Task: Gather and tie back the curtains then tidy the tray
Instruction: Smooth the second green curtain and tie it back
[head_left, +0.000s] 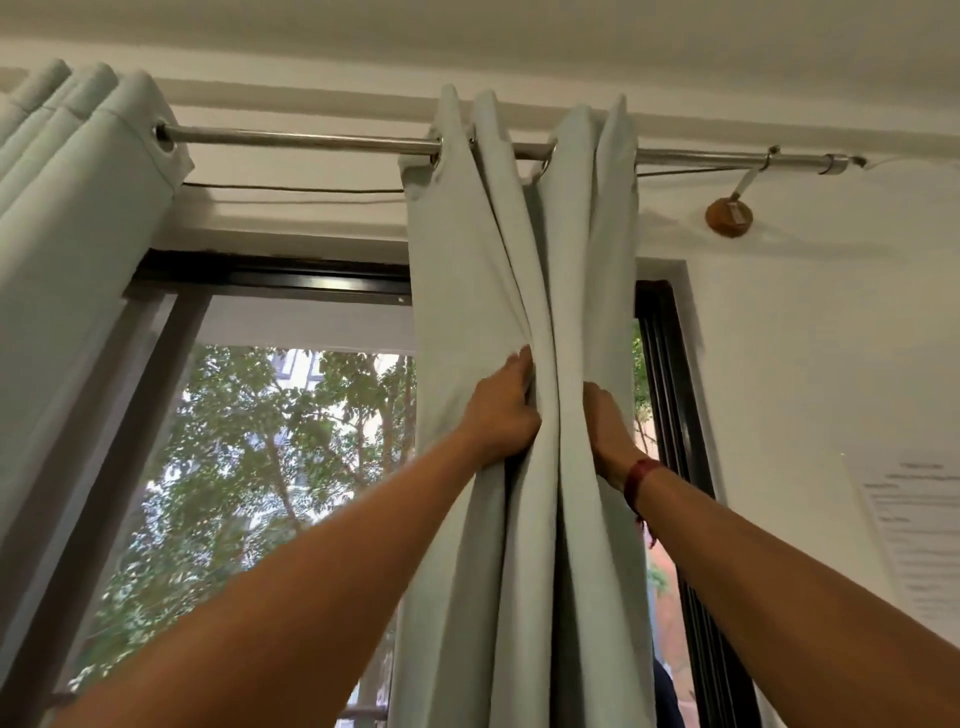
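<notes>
From the head camera, the pale green curtain (582, 249) hangs bunched in folds from the metal rod (311, 140) at the right side of the window (260, 441), with a second curtain (78, 208) gathered at the far left. The left hand (501, 410) grips a fold of the bunched curtain, fingers tucked into the cloth. The right hand (608, 431), a red band (639, 478) at its wrist, presses the bunch's right side, its fingers hidden behind fabric, so I cannot tell its grip.

left hand (501, 410) grips curtain (467, 291) | right hand (608, 431) tucked behind it | rod (311, 139) above
</notes>
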